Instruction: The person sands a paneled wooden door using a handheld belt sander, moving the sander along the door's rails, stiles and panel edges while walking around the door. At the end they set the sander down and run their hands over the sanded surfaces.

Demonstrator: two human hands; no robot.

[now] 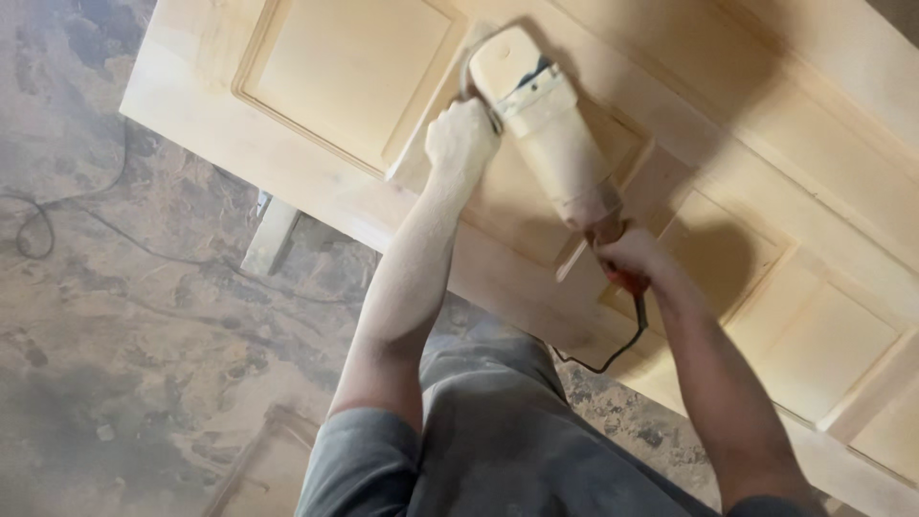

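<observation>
A dust-coated hand-held power grinder (pixel 548 129) lies on a pale wooden panelled door (pixel 766 144), over one of its recessed panels. My left hand (pixel 461 139) grips the side handle near the tool's head. My right hand (pixel 632 258) holds the rear end of the tool's body, where a dark power cord (pixel 627 345) leaves and loops down past the door's edge. Both forearms are powdered with wood dust.
The door rests on a wooden support (pixel 271 235) seen under its near edge. A thin cable (pixel 43 225) trails across the dusty floor at the left. Another framed wooden piece (pixel 263 460) lies on the floor near my legs.
</observation>
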